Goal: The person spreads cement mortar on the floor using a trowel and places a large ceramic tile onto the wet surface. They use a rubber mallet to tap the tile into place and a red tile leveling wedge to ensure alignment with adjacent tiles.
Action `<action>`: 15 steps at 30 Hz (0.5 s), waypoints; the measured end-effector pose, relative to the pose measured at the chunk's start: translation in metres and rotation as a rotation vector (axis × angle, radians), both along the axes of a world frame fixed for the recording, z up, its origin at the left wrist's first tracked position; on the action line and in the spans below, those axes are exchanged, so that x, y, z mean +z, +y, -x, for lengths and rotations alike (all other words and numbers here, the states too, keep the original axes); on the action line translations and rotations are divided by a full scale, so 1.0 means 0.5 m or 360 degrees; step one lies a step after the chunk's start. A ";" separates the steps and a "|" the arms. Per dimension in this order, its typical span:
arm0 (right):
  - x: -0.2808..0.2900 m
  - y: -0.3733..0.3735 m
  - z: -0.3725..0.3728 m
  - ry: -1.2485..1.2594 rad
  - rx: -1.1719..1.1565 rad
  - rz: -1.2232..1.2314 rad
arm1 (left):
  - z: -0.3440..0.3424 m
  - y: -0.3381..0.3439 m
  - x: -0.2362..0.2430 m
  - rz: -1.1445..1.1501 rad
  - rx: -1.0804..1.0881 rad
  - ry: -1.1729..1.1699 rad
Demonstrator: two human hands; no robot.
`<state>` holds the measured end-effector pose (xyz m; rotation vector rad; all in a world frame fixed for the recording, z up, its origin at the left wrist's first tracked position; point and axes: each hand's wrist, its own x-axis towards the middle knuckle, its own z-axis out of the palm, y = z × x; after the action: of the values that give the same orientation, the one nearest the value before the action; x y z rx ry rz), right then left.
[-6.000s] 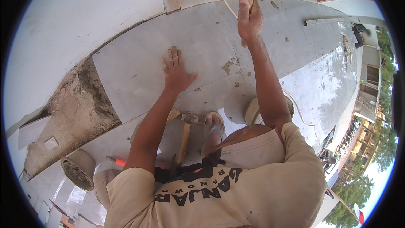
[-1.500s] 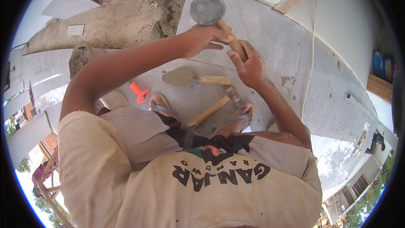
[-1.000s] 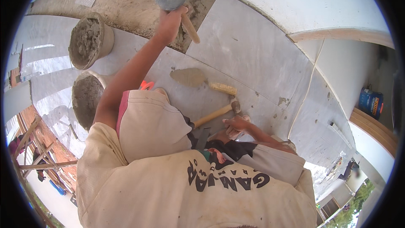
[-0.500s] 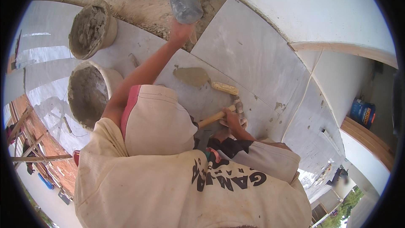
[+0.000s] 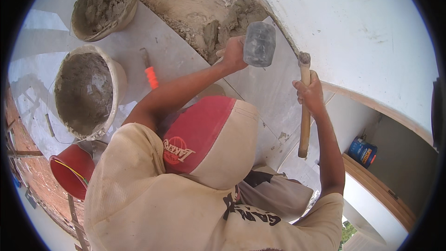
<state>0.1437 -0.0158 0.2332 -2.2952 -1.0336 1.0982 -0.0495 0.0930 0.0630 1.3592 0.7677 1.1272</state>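
My left hand (image 5: 233, 52) is closed around the handle of a rubber mallet, whose grey head (image 5: 259, 43) hangs just over the edge of a large grey tile (image 5: 272, 94) beside a bed of rough mortar (image 5: 209, 7). My right hand (image 5: 310, 94) grips a wooden-handled tool (image 5: 304, 125) near its top, and the shaft points down over the tile. Whether that tool has a head I cannot make out. A red and cream cap (image 5: 211, 137) hides the tile area below my arms.
Two buckets of grey mortar (image 5: 86, 94) (image 5: 104, 2) stand at the left, with a red bucket (image 5: 70, 169) below them. An orange-handled tool (image 5: 149, 73) lies on the laid tiles. A white wall (image 5: 362, 32) curves along the right, with a blue box (image 5: 362, 151) at its foot.
My right hand has lifted the wooden-handled tool off the tile and holds it upright. My left hand has brought the mallet rightward along the tile edge. The view has swung towards the wall.
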 end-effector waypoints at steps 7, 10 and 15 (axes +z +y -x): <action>0.034 0.350 0.129 -0.0062 0.0655 0.0007 | 0.008 -0.004 0.009 0.0070 0.0050 -0.0162; -0.031 0.453 0.188 -0.0586 0.1279 0.0379 | 0.026 0.010 0.018 0.0077 0.0075 -0.0054; -0.198 0.560 0.228 -0.0602 0.1726 0.0330 | 0.027 0.021 -0.004 0.0068 0.0202 -0.0274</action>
<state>0.0299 0.2644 0.1341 -2.0851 -2.5859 1.1332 -0.0630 0.1033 0.0611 1.1734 0.7561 1.3024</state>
